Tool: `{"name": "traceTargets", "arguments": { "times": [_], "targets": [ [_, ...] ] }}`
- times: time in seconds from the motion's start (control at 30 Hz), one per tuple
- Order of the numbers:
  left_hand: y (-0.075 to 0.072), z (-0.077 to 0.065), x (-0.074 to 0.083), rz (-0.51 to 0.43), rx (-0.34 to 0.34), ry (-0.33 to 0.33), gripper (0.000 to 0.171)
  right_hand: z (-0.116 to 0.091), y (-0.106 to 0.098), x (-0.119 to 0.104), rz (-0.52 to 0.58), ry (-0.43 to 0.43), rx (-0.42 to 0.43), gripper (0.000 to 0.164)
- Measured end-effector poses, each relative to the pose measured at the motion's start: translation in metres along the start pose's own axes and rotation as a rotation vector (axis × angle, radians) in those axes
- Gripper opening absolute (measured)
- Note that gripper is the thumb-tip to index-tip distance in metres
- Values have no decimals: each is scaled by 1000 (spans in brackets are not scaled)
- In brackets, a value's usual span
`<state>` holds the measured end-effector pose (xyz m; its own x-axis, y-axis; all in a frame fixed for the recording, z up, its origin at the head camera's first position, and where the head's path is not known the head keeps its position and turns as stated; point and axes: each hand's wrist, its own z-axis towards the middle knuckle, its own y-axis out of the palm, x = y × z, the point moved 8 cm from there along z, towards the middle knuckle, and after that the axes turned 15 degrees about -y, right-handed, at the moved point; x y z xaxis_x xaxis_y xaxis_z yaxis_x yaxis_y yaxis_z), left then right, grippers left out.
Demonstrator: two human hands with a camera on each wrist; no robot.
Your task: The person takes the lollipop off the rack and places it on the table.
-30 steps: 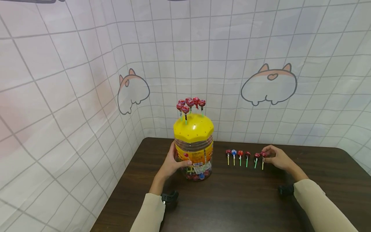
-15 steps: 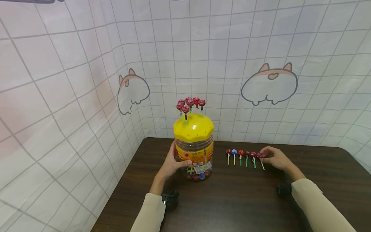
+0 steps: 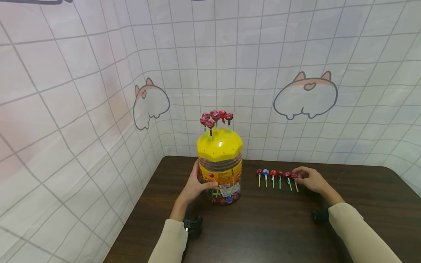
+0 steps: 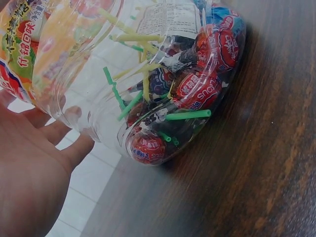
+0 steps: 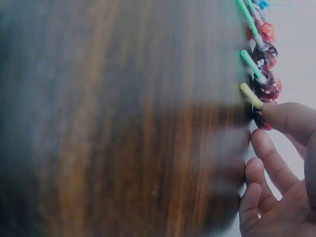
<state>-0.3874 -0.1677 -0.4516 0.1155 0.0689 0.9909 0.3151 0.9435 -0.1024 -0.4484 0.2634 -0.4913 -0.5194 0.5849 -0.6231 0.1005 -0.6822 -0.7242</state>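
A clear plastic candy jar with an orange-yellow label stands upright on the table under a yellow lid. My left hand holds its left side, thumb across the front and fingers going behind. Red-wrapped lollipops stick up from the lid's far left part. More lollipops lie inside the jar's bottom in the left wrist view. To the right, several lollipops lie in a row, sticks toward me. My right hand pinches the rightmost lollipop, which has a yellow stick, between thumb and fingers.
The dark wooden table ends at a white grid-patterned cloth behind and on the left. A blue-wrapped lollipop and a red one lie in the row. Small holes dot the lid.
My right hand has shifted slightly left, bringing the two rightmost lollipops closer to the row; their sticks have changed angle. My left hand and the jar have stayed in place.
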Motion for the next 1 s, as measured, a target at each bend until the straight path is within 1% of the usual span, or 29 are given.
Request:
{"name": "traceTargets", "arguments": {
  "times": [0.33, 0.47, 0.57, 0.63, 0.7, 0.83, 0.9, 1.0],
  "targets": [
    [0, 0, 0, -1, 0, 10, 101, -2, -1, -3, -32, 29, 12, 31],
    [0, 0, 0, -7, -7, 8, 101, -2, -8, -6, -28, 14, 35, 34],
    [1, -1, 0, -8, -9, 5, 101, 1, -17, -18, -9, -11, 56, 37],
    [1, -1, 1, -9, -6, 3, 101, 4, -25, -32, 1, -30, 65, 38],
    [1, -1, 1, -10, -4, 1, 101, 10, -34, -52, 11, -68, 73, 38],
    [1, 0, 0, -11, -5, -2, 101, 25, -51, -101, 9, -166, 99, 34],
    [1, 0, 0, -13, -7, -1, 101, 33, -56, -127, 12, -217, 102, 33],
    [1, -1, 1, -14, -10, 1, 101, 44, -60, -163, 15, -263, 98, 34]
  ]
}}
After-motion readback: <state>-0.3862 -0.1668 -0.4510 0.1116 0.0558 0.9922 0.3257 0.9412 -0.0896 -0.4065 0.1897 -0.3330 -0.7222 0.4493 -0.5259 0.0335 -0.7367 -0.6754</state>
